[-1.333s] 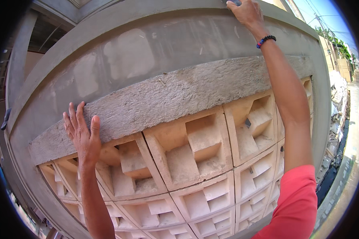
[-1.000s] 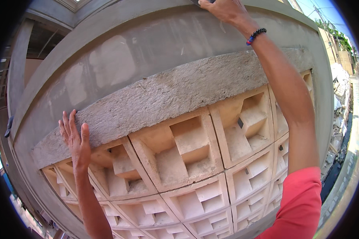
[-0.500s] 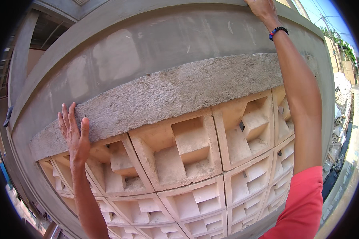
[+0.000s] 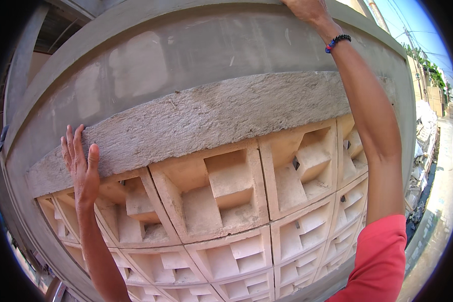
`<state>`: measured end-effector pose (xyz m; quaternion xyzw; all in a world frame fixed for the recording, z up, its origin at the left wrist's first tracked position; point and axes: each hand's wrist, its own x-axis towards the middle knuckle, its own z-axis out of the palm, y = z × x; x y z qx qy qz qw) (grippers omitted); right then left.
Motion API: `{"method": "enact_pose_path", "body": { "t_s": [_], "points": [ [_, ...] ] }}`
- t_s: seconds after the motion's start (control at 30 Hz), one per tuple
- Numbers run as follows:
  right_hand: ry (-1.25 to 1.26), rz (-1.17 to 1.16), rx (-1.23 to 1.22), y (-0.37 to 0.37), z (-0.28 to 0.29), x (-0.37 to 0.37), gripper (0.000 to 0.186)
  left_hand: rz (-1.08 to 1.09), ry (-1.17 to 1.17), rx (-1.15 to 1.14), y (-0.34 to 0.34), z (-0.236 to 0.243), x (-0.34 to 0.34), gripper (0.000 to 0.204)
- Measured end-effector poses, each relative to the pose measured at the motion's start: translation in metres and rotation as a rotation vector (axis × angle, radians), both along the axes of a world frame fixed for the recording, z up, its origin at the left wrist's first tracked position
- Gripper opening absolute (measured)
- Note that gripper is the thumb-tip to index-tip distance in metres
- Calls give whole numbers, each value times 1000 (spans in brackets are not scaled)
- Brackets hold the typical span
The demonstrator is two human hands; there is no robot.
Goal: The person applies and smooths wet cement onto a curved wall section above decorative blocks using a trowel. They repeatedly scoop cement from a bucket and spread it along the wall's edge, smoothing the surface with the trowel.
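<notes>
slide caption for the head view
Left hand, fingers spread, at a rough grey band above pale blocks; right hand at the picture's top edge.

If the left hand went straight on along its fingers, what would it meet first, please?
Probably the smooth grey plaster panel, just above the rough concrete band behind the left hand; depth is unclear.

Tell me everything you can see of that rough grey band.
The rough grey band looks like cement, pitted and grainy, with a ragged lower edge. It runs between the smoother grey wall above and the pale openwork blocks below, bowed in this fisheye view. The left hand appears to rest against it near its left end; the right forearm hides part of its right side.
</notes>
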<state>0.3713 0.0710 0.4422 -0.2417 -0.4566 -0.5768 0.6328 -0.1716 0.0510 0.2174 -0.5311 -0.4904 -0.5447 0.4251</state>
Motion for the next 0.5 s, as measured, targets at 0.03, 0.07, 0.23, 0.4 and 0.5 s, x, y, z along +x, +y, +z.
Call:
{"method": "enact_pose_path", "body": {
  "t_s": [0.03,0.07,0.23,0.4,0.5],
  "points": [
    [-31,46,-91,2,-12,-18,42,25,-6,-8,-8,-4,-8,75],
    [-67,80,-181,-8,-39,-42,42,52,-14,-15,-11,-9,-16,74],
    [6,-14,-38,-10,-21,43,43,-3,-3,14,7,-1,1,74],
    [-51,46,-213,-11,-36,-27,43,56,-4,12,-8,-5,-10,73],
    [81,190,-207,-20,-51,0,40,39,-15,14,-6,-9,-16,73]
  ]
}}
